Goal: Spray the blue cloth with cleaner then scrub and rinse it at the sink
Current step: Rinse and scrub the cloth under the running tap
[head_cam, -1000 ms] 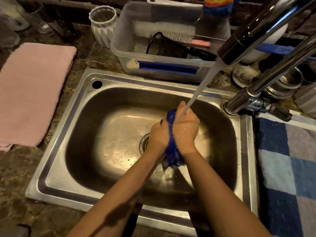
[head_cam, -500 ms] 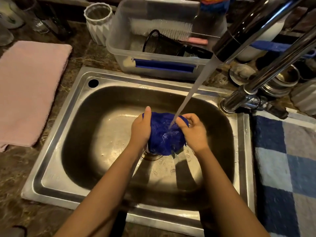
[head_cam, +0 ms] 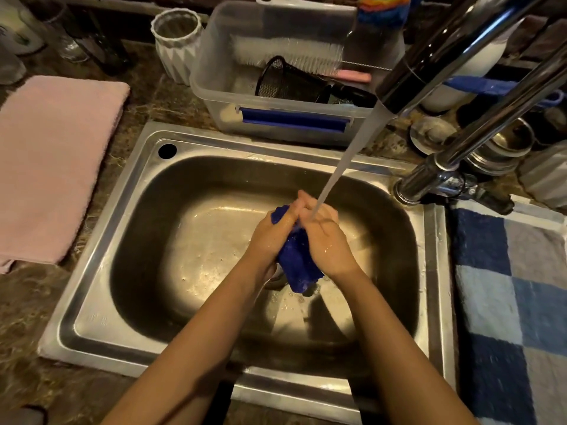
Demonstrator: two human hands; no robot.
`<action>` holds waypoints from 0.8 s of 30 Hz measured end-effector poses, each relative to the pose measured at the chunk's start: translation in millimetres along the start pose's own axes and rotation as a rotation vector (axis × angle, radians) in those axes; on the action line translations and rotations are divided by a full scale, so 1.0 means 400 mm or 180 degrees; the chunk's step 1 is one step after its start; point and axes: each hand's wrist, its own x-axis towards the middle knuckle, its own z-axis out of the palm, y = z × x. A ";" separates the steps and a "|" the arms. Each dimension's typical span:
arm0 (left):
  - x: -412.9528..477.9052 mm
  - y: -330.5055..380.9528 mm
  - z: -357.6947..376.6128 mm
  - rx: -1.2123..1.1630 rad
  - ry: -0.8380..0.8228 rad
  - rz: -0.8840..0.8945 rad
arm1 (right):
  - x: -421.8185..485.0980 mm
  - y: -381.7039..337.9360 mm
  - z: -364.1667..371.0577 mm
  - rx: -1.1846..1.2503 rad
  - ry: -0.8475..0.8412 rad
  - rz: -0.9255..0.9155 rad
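Note:
The wet blue cloth [head_cam: 299,265] is bunched into a narrow wad over the middle of the steel sink [head_cam: 101,250]. My left hand [head_cam: 273,234] and my right hand [head_cam: 325,240] press it between their palms, fingers meeting at the top. A stream of water [head_cam: 346,157] runs from the chrome faucet [head_cam: 460,47] at the upper right and lands on my right hand's fingers. The cloth's lower end hangs out below the hands, above the drain.
A pink towel [head_cam: 52,167] lies on the counter to the left. Behind the sink stands a clear plastic bin [head_cam: 233,96] with a brush and black mesh cup, and a white ribbed vase [head_cam: 176,41]. A blue checked towel [head_cam: 515,302] lies to the right.
Half a second ago the hands held the cloth spread wide under the water. Now they have come together and squeezed it into a narrow wad.

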 end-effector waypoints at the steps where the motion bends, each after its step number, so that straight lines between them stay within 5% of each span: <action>1: 0.000 0.000 0.000 -0.0115 0.0073 -0.0057 | 0.006 0.003 -0.007 -0.0069 0.0018 -0.0020; 6: 0.012 0.012 -0.002 -0.0678 0.0327 -0.0091 | -0.014 0.051 -0.011 0.0849 -0.0152 0.0804; 9: 0.029 0.013 -0.013 -0.0320 0.0552 0.0175 | -0.038 0.077 0.000 0.1231 -0.0021 0.0709; 12: 0.034 0.009 -0.031 0.0559 0.0385 0.0368 | -0.031 0.081 -0.012 0.0890 0.0390 0.0311; 18: 0.044 -0.002 -0.023 0.1210 0.0074 -0.0293 | -0.025 0.062 -0.017 0.0465 0.0269 0.0240; 24: 0.049 -0.050 0.012 0.0444 0.0729 -0.0320 | 0.003 0.053 0.046 0.0000 0.0915 0.0383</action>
